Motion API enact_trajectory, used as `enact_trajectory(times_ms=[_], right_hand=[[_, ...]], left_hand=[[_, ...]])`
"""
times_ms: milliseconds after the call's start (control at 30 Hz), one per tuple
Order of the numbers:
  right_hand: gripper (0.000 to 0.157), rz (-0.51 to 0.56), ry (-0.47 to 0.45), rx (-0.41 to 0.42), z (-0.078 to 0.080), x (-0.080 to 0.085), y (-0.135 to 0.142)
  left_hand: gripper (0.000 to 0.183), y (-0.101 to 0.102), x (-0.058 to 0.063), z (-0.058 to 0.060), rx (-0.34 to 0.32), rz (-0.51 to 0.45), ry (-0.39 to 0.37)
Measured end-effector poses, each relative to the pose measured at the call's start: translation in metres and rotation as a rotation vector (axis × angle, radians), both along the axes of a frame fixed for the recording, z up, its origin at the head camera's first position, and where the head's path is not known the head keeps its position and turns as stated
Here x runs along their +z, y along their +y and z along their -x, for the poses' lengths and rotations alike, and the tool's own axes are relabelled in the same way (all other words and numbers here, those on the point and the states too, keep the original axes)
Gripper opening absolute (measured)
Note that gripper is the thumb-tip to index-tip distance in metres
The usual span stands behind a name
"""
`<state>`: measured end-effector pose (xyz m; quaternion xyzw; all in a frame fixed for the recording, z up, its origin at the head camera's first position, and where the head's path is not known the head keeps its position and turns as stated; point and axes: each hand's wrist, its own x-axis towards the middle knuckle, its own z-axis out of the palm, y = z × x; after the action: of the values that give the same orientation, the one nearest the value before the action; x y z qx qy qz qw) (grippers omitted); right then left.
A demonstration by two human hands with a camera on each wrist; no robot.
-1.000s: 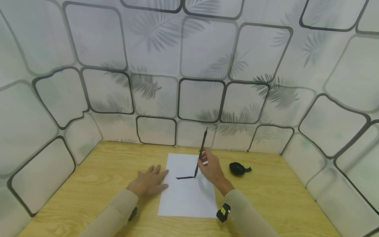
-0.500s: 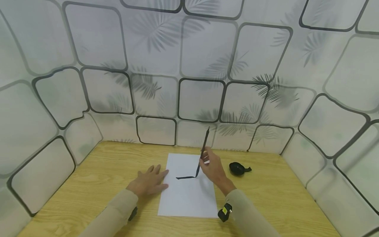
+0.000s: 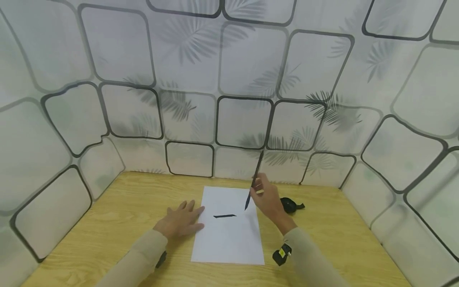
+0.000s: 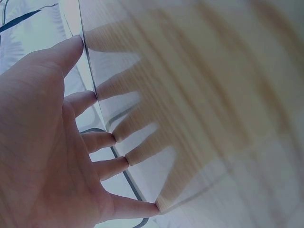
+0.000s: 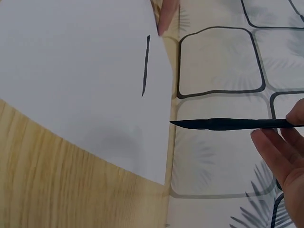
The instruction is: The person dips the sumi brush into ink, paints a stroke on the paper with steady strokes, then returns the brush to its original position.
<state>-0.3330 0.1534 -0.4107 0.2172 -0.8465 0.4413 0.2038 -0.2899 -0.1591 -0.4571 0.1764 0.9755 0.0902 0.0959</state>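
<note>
A sheet of white paper (image 3: 226,243) lies on the wooden table, bearing one black, nearly level brush stroke (image 3: 224,216). My right hand (image 3: 267,199) pinches a black writing brush (image 3: 256,175) between thumb and fingers. The brush leans, its dark tip down and raised off the paper, right of the stroke. In the right wrist view the pointed brush tip (image 5: 187,124) shows clear of the sheet. With fingers spread, my left hand (image 3: 181,221) rests at the paper's left edge; the left wrist view shows its fingertips (image 4: 121,161) touching the table.
Behind my right hand sits a small black dish (image 3: 288,205) with a short handle, partly covered by the hand. The wooden table (image 3: 118,223) ends at a patterned cloth backdrop (image 3: 190,115) on the back and both sides.
My right hand has lifted the brush from the right end of the stroke and moved it right, toward the black dish. My left hand stays in place.
</note>
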Motion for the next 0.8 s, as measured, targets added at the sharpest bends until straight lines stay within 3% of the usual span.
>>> enact_trajectory(times_ms=[600, 800], right_hand=[[0.026, -0.057, 0.157, 0.000, 0.003, 0.023, 0.058], [0.027, -0.099, 0.188, -0.046, 0.007, 0.023, 0.080]], left_hand=[[0.070, -0.001, -0.001, -0.001, 0.002, -0.010, 0.001], [0.069, 0.000, 0.000, -0.003, -0.003, -0.003, 0.013]])
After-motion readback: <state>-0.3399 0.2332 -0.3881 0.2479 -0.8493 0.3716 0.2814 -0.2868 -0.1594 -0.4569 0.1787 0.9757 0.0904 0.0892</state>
